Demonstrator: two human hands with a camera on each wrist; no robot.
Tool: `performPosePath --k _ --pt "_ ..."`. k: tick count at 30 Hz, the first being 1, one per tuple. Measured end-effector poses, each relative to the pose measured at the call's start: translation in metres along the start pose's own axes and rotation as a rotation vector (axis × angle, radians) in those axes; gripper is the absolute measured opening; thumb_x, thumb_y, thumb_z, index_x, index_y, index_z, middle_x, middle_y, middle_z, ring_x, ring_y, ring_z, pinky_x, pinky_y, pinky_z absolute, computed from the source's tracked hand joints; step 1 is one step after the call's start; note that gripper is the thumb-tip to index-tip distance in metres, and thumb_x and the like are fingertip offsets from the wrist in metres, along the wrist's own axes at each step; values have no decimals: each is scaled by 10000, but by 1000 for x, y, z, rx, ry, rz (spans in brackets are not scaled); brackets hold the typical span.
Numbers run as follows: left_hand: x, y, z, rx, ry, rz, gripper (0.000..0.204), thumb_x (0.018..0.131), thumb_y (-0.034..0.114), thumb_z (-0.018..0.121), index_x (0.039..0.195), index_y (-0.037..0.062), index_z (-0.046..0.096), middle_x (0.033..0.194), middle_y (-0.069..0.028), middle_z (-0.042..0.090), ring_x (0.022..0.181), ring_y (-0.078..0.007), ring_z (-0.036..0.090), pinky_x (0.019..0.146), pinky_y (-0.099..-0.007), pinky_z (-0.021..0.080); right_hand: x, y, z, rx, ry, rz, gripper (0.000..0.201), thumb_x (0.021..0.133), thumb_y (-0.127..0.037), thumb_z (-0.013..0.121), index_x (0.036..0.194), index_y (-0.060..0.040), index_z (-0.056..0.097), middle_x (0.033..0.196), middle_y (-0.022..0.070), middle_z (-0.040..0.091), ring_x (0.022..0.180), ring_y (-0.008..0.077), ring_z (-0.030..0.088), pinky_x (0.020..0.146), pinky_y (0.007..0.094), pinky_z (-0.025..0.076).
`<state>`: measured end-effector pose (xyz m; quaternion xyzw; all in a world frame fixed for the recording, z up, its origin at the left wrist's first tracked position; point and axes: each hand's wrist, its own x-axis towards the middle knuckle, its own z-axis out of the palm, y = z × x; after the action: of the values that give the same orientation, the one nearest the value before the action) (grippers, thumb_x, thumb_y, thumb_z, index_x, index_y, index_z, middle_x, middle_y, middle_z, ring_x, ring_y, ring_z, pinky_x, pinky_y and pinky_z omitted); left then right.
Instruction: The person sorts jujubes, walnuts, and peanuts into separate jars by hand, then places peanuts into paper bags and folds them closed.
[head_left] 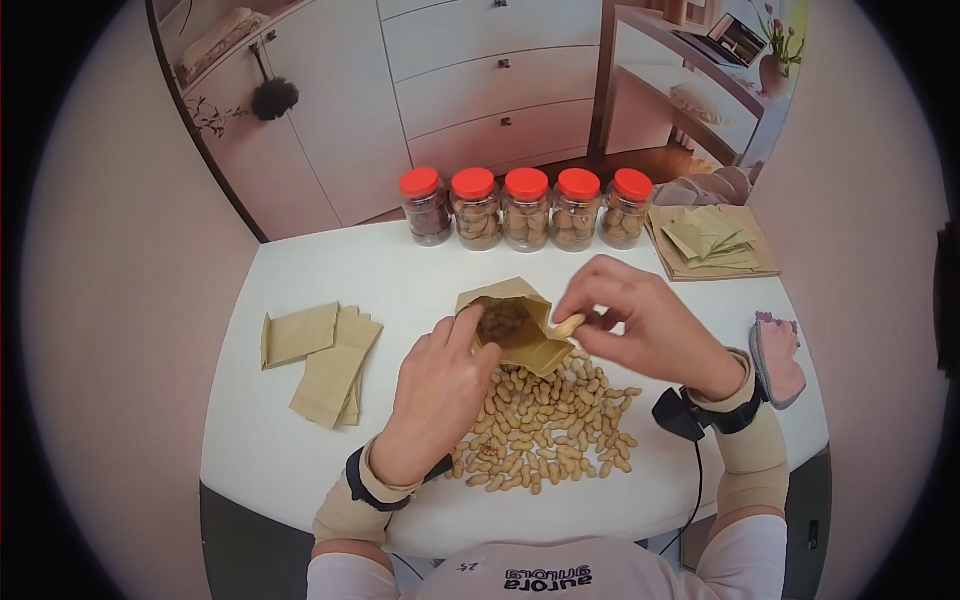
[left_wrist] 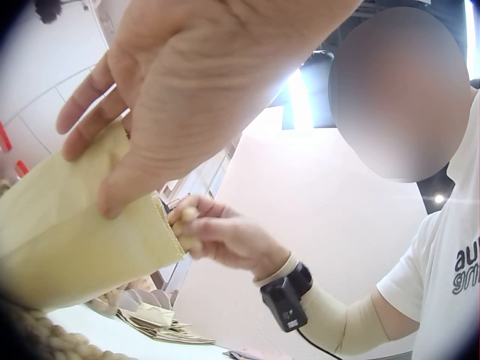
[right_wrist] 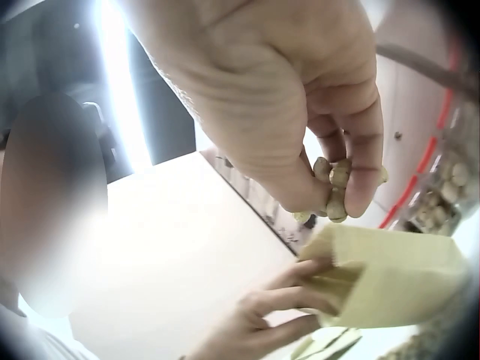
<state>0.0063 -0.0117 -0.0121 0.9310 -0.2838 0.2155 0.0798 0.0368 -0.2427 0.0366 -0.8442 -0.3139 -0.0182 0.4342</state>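
White fabric of the person's shirt (head_left: 645, 572), printed with dark lettering, is lying nearest the camera along the bottom of the head view. Beyond it, the left hand (head_left: 435, 388) is gripping a brown paper bag (head_left: 532, 352) at its mouth, thumb and fingers pinching the rim while the opening is gaping toward the person. The bag is leaning at the far edge of a loose peanut heap (head_left: 545, 430) near the middle of the white table (head_left: 265, 435), and more peanuts are showing inside it. Just beside the bag's mouth, the right hand (head_left: 645, 312) is pinching a few held peanuts (right_wrist: 337, 193) between thumb and fingertips, leaving only the gap that the shells are filling; the exact count is staying hard to tell. Wrist straps are wrapping both forearms, and a small black camera (head_left: 680, 412) is sitting at the right wrist. Flat paper bags (head_left: 335, 375) are lying overlapped on the table's left side. Five jars with red lids (head_left: 526, 212) are standing in a row at the back, small folded packets (head_left: 712, 235) are resting on larger brown paper to their right, and a pink and grey cloth item (head_left: 782, 362) is lying near the right edge.
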Motion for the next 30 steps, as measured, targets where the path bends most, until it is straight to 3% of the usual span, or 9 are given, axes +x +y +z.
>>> performPosePath --k 2,3,8,16,20,21,24,26,30 --pt "1 0 3 -2 41 29 95 704 65 637 788 21 635 1214 -172 561 959 -260 574 749 -352 489 8 -13 11 -94 -23 -172 188 789 15 614 966 -33 657 952 74 567 782 190 638 678 279 539" --pt "1 0 4 -18 54 36 99 708 66 634 795 19 642 1217 -171 556 957 -260 574 742 -353 491 14 -14 19 -116 -28 -212 199 787 -41 637 986 -48 648 946 122 567 789 308 616 712 379 514" --pt "-2 -3 2 -32 47 -8 113 715 77 629 805 15 659 1219 -164 546 950 -258 573 729 -357 497 33 -10 34 -244 -31 -286 234 804 -31 628 1038 -45 637 1006 121 573 813 312 627 739 388 526" --pt "6 -27 -1 -44 186 -49 62 765 58 643 817 27 655 1297 -174 538 1007 -314 588 787 -382 508 26 17 1 -226 172 -133 272 828 -21 642 1099 -34 639 1106 86 595 832 173 654 689 278 573" --pt "15 -60 7 -417 267 -198 573 771 89 736 1299 87 515 1495 -198 314 1216 -348 503 914 -419 492 29 91 3 -135 -30 100 643 782 -142 756 1358 -56 483 1281 113 514 943 185 601 755 291 551" --pt "15 -76 27 -556 242 -197 994 736 172 810 1511 90 193 1555 -199 181 1349 -351 376 1068 -421 386 34 115 10 -92 -151 168 902 735 -237 816 1462 -31 323 1370 141 449 967 180 567 800 291 514" --pt "16 -95 68 -692 114 -190 1113 723 240 815 1501 -26 66 1544 -264 160 1444 -400 153 1142 -430 266 43 112 25 29 -175 146 974 721 -278 830 1474 -2 277 1381 161 439 936 179 565 810 282 490" --pt "22 -94 81 -674 43 -234 1167 718 261 821 1484 -76 8 1537 -258 205 1429 -380 221 1150 -416 251 52 102 32 78 -170 108 980 730 -289 824 1480 -11 258 1336 158 465 913 171 563 782 274 490" --pt "39 -97 91 -980 9 -321 861 756 241 796 1409 -46 314 1338 -194 502 1282 -288 450 1074 -376 352 69 118 48 59 -53 166 638 794 -211 759 1326 -11 468 1119 87 573 736 97 559 616 246 483"
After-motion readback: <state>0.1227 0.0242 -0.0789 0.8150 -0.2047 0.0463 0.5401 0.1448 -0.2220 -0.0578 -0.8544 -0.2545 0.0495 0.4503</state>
